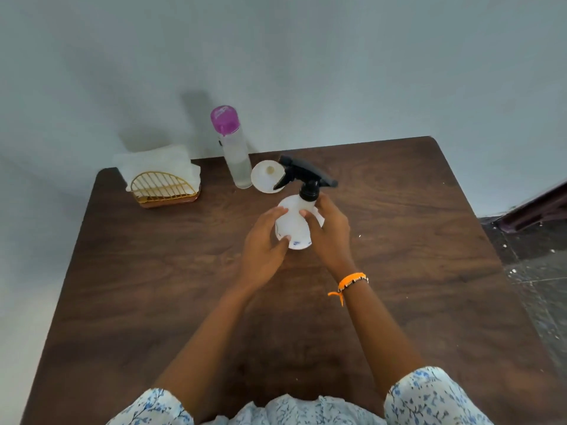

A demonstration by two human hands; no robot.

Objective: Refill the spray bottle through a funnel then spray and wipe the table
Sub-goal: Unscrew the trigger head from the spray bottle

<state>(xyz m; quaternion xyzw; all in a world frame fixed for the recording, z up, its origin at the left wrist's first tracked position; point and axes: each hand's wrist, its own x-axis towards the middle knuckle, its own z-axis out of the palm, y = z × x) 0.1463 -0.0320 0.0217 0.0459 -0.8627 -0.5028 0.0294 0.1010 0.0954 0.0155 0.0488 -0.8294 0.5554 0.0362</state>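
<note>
My 2 hands, left hand [265,240] and right hand [329,231], grip the spray bottle [294,223] steady for uncapping; funnel [267,175] waits far-left.

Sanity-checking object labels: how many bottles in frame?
2. The spray bottle is mid-table, gripped by the left hand and right hand; the purple-capped bottle stands at the far edge. None appear hidden.

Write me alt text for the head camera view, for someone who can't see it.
Seen from above, a person's left hand and right hand hold a white spray bottle with a black trigger head upright on a dark wooden table. Behind it lie a white funnel, a clear bottle with a purple cap and a gold wire holder of white cloths.
</note>
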